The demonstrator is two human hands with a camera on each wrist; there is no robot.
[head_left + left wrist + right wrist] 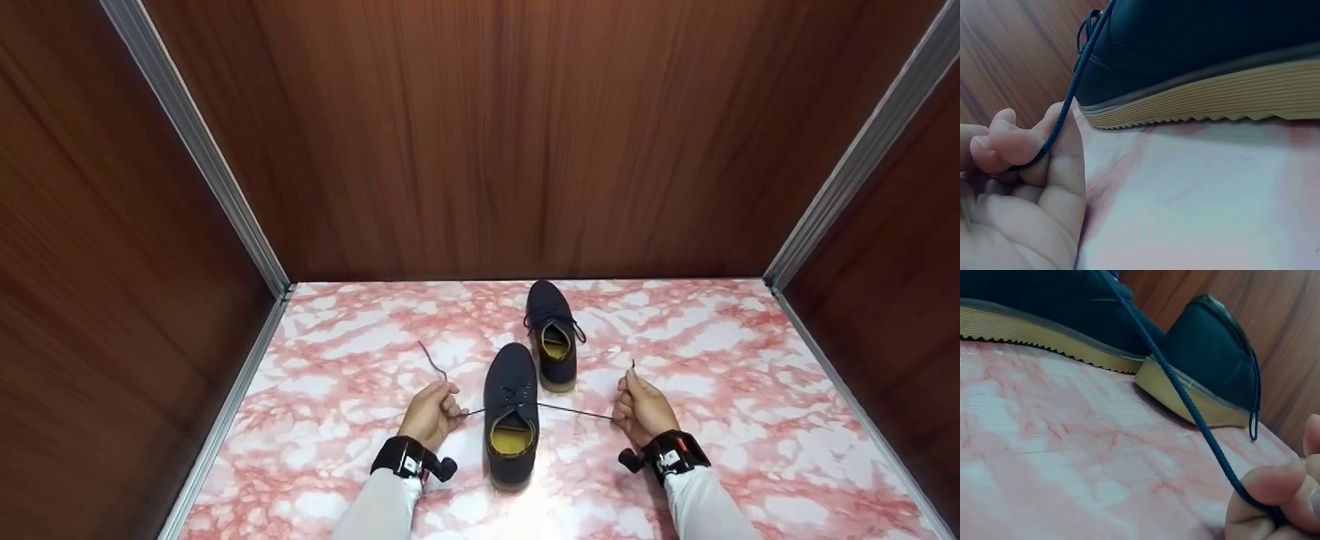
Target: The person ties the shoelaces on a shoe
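Head view: where's the shoe being worked on?

The nearer dark shoe (501, 409) stands upright on its sole between your two hands, toe pointing away from you. Its lace (577, 412) runs out sideways to both of them.

And the left hand?

Your left hand (433, 415) grips one side of the lace with curled fingers. A loose end snakes beyond it, away from you. The left wrist view shows the cord passing across the bent fingers, beside the shoe's tan, ridged sole (1196, 95).

The right?

Your right hand (645, 407) also holds the lace in curled fingers, with a short tip poking up past the thumb. In the right wrist view, the cord slants down from the shoe into your fingers, looking straight. Both hands are well apart from the shoe's sides.

What else is around?

The other dark shoe (547, 306) stands just beyond the first, a little to your right. Its lace is tied, with loops falling at both sides. Under everything is a red-and-white marbled surface (337, 375), and behind it rises a wood-grain panel (510, 150). You wear a dark strap on each wrist, the left one (397, 454) and the right one (679, 450), below white sleeves.
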